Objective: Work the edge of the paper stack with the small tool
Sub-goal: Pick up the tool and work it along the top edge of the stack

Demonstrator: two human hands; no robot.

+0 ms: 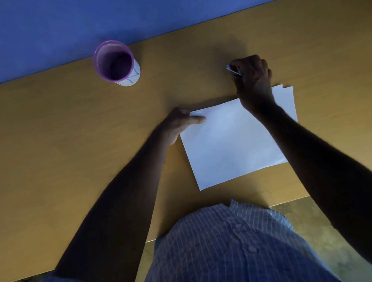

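A white paper stack lies flat on the wooden table, its sheets slightly fanned at the far right corner. My left hand grips the stack's far left corner, thumb on top. My right hand is at the stack's far edge, fingers closed around a small silvery-blue tool whose end pokes out to the left of the fist. The tool's working end is hidden by the hand.
A purple mesh cup stands at the back left of the table, near the blue wall. The table's near edge runs just in front of my striped shirt.
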